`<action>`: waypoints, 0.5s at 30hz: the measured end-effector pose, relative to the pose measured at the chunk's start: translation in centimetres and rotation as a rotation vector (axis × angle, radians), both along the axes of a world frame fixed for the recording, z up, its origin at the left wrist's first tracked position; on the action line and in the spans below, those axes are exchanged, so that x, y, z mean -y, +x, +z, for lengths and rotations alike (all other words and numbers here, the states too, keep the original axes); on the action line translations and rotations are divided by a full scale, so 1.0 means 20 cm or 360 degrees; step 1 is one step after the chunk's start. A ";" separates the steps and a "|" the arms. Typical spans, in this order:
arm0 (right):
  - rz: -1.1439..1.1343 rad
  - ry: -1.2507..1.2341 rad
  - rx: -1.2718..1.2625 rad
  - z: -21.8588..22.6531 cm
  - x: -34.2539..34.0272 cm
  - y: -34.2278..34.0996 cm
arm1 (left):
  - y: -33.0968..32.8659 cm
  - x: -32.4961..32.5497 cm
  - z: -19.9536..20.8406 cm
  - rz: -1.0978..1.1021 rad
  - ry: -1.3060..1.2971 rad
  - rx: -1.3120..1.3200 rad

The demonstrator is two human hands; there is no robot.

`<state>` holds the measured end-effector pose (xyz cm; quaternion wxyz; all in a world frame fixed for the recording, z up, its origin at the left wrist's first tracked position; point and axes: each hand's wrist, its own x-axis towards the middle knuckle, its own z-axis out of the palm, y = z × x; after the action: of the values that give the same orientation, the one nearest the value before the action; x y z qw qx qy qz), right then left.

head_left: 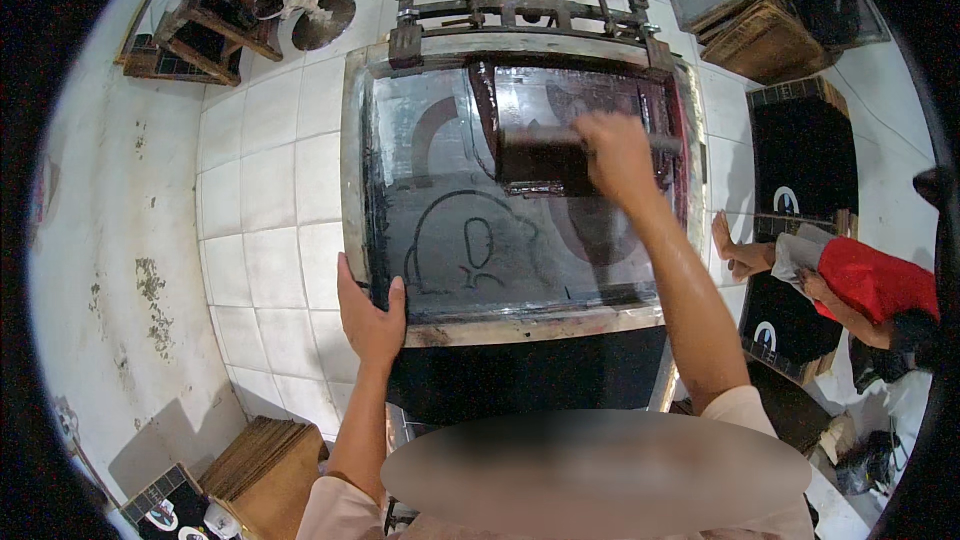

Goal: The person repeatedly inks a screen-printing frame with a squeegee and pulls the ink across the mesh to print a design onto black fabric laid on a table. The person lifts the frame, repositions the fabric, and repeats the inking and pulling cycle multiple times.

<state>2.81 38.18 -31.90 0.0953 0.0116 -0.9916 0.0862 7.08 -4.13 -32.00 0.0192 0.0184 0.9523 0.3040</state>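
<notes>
A large screen printing frame (pixel 530 329) lies in front of me. Its grey mesh (pixel 450 210) carries a rounded line design and curved shapes. My right hand (pixel 622 162) is closed around the top of a wide squeegee (pixel 540 155), which rests on the upper right part of the mesh and looks slightly blurred. Dark reddish-brown ink (pixel 484 105) lies in thick streaks beside the blade and along the frame's right side. With thumb and fingers astride it, my left hand (pixel 372 318) grips the frame's near left corner. Black material (pixel 530 372) shows under the near edge.
Metal hinge clamps (pixel 530 15) hold the frame's far edge. At the right, a person in red (pixel 875 275) sits by stacks of black printed panels (pixel 800 155). Cardboard stacks (pixel 265 460) stand at the near left, a wooden stool (pixel 215 25) at the far left.
</notes>
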 end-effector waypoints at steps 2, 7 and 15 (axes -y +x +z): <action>-0.0025 -0.0053 -0.0130 0.07 0.15 0.18 | 0.02 0.05 0.01 0.0017 0.0247 -0.0008; -0.0196 -0.0043 0.0358 0.30 0.19 0.11 | 0.03 0.18 0.03 0.0064 0.0249 0.0399; 0.0126 -0.0241 0.0458 0.28 0.02 0.09 | 0.01 0.22 0.12 -0.0004 0.0288 0.0481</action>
<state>4.53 37.83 -26.35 -0.0506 0.0311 -0.9845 0.1653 7.36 -8.51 -29.54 0.1609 -0.0245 0.9072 0.3879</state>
